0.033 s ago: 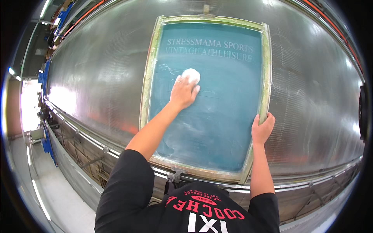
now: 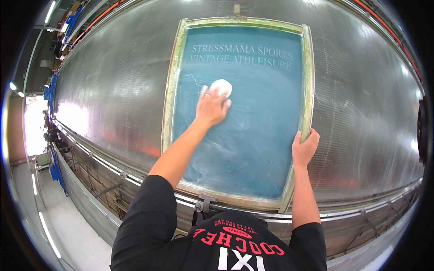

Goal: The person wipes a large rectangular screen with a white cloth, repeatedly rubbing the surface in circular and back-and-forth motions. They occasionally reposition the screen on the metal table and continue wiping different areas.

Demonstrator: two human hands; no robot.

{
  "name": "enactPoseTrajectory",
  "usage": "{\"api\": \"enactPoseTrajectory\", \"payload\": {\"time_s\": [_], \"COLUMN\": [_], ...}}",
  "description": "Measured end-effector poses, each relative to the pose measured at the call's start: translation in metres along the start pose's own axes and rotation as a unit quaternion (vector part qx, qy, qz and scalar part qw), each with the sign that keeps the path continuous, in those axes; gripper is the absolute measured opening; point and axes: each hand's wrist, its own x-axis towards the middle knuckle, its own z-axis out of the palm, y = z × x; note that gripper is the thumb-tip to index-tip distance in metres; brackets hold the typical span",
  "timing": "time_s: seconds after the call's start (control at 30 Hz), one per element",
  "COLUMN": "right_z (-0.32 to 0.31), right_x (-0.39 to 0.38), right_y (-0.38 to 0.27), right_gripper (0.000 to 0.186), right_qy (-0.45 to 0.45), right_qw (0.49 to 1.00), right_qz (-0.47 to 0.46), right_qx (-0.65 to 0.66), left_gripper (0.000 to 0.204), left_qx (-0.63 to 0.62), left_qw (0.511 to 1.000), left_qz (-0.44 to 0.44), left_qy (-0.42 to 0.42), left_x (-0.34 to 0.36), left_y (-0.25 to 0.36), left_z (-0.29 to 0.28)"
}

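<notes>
The left hand (image 2: 211,107) presses a white pad (image 2: 222,86) under curled fingertips against the upright screen frame (image 2: 171,90), upper-left of centre, while the right hand (image 2: 304,147) grips its right edge.

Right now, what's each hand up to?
Left hand: closed over a white pad, pressing it on the teal screen.
Right hand: gripping the screen frame's right edge.
</notes>
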Motion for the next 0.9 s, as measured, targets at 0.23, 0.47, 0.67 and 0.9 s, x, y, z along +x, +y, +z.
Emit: {"api": "enactPoseTrajectory", "payload": {"time_s": [0.23, 0.47, 0.67, 0.9], "right_z": [0.004, 0.004, 0.008, 0.006], "right_x": [0.004, 0.002, 0.002, 0.005], "right_y": [0.003, 0.004, 0.0, 0.002], "right_gripper": [0.044, 0.044, 0.043, 0.039], "right_qy": [0.014, 0.012, 0.032, 0.047], "right_qw": [1.0, 1.0, 0.999, 0.999], "right_qz": [0.016, 0.022, -0.001, 0.003], "right_qx": [-0.008, 0.01, 0.008, 0.021], "left_gripper": [0.052, 0.05, 0.045, 0.043], "left_qx": [-0.02, -0.027, 0.1, -0.024], "left_qw": [0.996, 0.992, 0.99, 0.988], "left_qz": [0.065, 0.116, -0.093, 0.152], "left_qy": [0.052, 0.043, 0.047, -0.026], "left_x": [0.019, 0.039, 0.08, 0.092], "left_y": [0.053, 0.118, 0.091, 0.148], "left_z": [0.024, 0.039, 0.041, 0.037]}}
